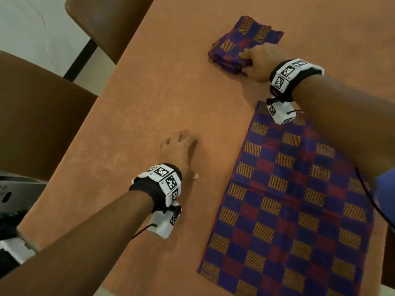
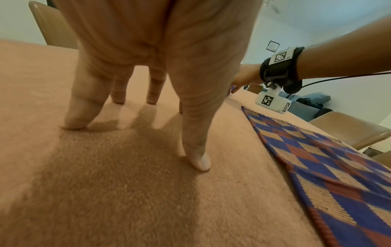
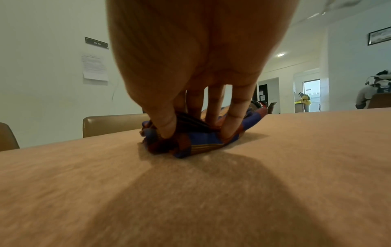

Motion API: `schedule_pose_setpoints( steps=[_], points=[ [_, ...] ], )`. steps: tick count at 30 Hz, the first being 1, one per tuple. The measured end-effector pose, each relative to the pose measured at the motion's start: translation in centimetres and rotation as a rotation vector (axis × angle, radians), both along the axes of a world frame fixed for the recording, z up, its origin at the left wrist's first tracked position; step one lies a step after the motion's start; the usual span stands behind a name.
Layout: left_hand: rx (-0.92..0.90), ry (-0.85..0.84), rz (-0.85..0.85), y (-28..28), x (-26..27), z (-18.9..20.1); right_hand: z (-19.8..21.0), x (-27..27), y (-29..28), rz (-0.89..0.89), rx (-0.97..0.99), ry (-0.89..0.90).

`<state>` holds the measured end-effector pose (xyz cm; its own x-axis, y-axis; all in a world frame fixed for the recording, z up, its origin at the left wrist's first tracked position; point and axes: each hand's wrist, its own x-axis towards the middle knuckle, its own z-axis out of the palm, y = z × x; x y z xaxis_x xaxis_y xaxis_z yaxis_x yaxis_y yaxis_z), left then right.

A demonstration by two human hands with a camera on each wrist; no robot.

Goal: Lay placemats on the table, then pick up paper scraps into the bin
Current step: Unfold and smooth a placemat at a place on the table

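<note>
A blue, red and gold checked placemat point(image 1: 292, 197) point(image 2: 330, 168) lies flat on the orange-brown table point(image 1: 149, 92) at the near right. Farther off sits a folded stack of the same placemats point(image 1: 239, 43) point(image 3: 190, 142). My right hand point(image 1: 259, 61) point(image 3: 196, 130) pinches the stack's near edge, thumb on one side and fingers over the top. My left hand point(image 1: 178, 149) point(image 2: 135, 127) rests on the bare table left of the flat mat, fingertips point(image 2: 74, 122) touching the surface and holding nothing. No paper scraps or bin are in view.
Two brown chairs point(image 1: 32, 116) point(image 1: 106, 22) stand along the table's left side, and more chairs point(image 2: 349, 128) point(image 3: 114, 123) line the other sides. Bags lie by the far wall point(image 2: 313, 100). People are seen far off in the room point(image 3: 370, 91).
</note>
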<state>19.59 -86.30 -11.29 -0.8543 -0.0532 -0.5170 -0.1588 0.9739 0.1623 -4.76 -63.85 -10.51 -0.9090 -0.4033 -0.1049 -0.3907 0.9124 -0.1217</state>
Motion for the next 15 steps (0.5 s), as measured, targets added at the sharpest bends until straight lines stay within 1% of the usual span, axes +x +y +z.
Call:
schedule_pose_setpoints(
  steps=[3,5,11,13,14,15],
  points=[
    [0.02,-0.008,0.026,-0.1,0.2,0.1,0.4,-0.5,1.0,0.032,-0.052,-0.074],
    [0.027,-0.017,0.026,-0.2,0.2,0.1,1.0,-0.4,1.4,0.035,-0.106,-0.081],
    [0.056,-0.013,0.027,-0.2,0.4,0.8,4.8,1.5,0.6,-0.058,-0.338,0.196],
    [0.051,-0.007,0.01,-0.2,0.6,0.9,6.3,3.0,-0.1,-0.051,-0.375,0.237],
    [0.064,0.022,0.006,-0.1,0.8,1.0,6.8,3.8,-0.5,-0.035,-0.396,0.245],
    [0.116,0.047,0.026,0.0,1.1,1.2,7.4,4.9,-1.1,-0.016,-0.412,0.249]
  ],
)
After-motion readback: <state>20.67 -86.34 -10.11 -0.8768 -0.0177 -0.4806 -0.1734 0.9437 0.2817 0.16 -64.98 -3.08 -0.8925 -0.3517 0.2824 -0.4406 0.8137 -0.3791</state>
